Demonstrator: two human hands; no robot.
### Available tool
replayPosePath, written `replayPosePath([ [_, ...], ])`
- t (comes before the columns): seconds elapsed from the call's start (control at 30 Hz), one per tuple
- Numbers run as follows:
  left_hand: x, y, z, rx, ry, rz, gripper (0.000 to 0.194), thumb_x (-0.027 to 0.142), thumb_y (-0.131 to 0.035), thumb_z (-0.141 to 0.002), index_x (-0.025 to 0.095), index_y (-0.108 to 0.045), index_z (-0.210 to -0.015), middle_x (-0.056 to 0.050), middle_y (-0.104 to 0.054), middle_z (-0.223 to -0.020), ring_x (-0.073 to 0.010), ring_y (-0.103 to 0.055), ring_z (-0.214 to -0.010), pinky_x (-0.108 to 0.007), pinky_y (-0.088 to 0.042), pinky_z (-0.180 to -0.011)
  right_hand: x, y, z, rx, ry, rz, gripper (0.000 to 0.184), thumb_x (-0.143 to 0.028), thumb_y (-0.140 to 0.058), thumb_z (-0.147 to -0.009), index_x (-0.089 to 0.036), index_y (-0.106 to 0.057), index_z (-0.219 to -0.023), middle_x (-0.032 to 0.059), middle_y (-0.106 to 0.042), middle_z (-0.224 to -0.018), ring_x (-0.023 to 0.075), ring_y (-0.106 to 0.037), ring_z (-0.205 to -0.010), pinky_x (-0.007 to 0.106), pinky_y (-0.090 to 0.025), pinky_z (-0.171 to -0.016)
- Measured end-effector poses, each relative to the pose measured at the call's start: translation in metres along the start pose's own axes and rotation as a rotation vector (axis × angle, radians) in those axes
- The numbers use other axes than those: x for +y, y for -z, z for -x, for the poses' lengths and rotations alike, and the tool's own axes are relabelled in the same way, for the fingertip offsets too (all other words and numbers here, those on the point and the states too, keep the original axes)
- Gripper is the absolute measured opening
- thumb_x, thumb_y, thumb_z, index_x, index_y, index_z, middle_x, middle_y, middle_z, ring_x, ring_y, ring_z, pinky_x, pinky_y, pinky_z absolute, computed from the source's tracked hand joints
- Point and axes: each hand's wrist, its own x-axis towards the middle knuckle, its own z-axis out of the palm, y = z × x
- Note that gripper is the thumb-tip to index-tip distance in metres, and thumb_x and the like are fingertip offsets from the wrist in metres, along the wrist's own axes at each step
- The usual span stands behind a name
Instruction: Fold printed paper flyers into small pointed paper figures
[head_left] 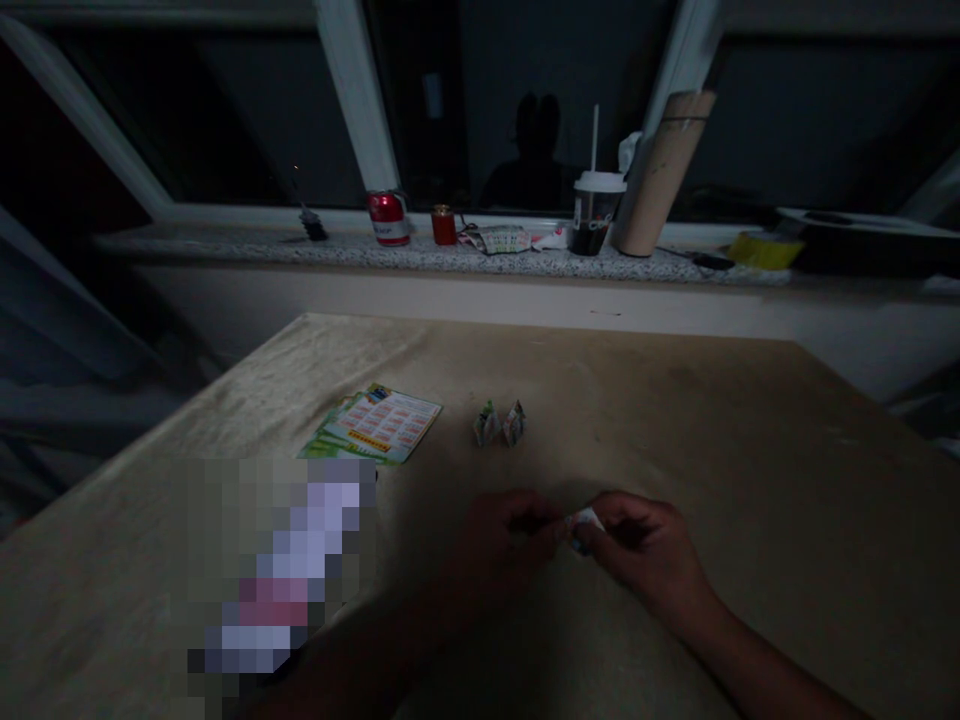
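Observation:
Between my two hands is a small folded piece of printed paper (587,522), white with coloured patches. My right hand (651,540) pinches it between thumb and fingers. From the other side, my left hand (511,535) has its fingertips closed at the paper's left edge; shadow makes that grip dim. Beyond my hands, two small folded paper pieces (486,426) stand on the table side by side. To their left lies a fanned stack of printed sheets (386,420) with green borders and rows of red boxes.
A blurred-out bright device (307,560) lies at the table's left. The beige table (675,400) reaches toward a granite sill (270,250). On the sill stand a red can (388,218), a small red jar (444,226), a lidded cup (592,215) and a leaning wooden-looking cylinder (666,175).

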Motion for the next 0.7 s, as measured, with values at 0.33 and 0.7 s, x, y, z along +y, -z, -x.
replayPosePath([
  [0.33,-0.010,-0.001,-0.001,-0.051,-0.057,0.103,0.022,0.036,-0.065,-0.083,0.015,-0.066,-0.076,-0.002,-0.064,-0.069,-0.0139,-0.058,-0.065,-0.024,-0.043,-0.061,-0.003,0.004,0.002,-0.242,-0.038,0.011,0.037,-0.045,-0.068,-0.091,-0.014,-0.077,-0.074,0.0013,-0.061,-0.058,0.0103,-0.051,-0.053,0.023,-0.038,-0.051],
  [0.7,-0.008,0.003,0.002,-0.273,-0.247,0.031,0.046,0.045,-0.047,-0.101,0.012,-0.073,-0.081,-0.006,-0.069,-0.072,-0.0148,-0.059,-0.067,-0.025,-0.041,-0.065,0.001,0.006,-0.001,-0.347,-0.159,-0.202,0.038,-0.046,-0.076,-0.085,-0.013,-0.074,-0.068,0.0021,-0.066,-0.056,0.0087,-0.057,-0.049,0.020,-0.045,-0.050],
])
